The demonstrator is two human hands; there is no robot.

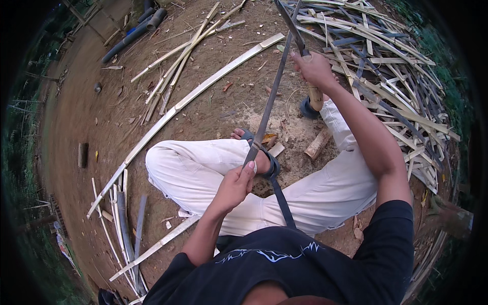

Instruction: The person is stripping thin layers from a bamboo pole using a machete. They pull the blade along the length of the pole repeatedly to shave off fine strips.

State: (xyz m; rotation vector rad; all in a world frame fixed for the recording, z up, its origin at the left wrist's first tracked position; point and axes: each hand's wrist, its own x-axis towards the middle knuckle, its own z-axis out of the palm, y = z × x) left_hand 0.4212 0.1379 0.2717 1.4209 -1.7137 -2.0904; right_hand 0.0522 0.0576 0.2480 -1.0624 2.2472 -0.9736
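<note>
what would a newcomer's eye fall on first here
Probably the big tangled pile of pale and dark strips at the upper right. Next, near the top centre, the long-bladed knife in the right hand, beside the dark strip held in the left hand. A long pale strip also stands out, slanting across the ground at left.

The held strip (269,101) had a dark grey-brown colour. The knife blade (299,41) was dark grey, and its handle (316,99) was light tan. The trousers (188,157) were off-white. The shirt (325,264) was black, with a zigzag line print (274,255) in whitish blue. The strip pile (378,60) mixed cream and grey; the ground (127,86) was brown.
</note>
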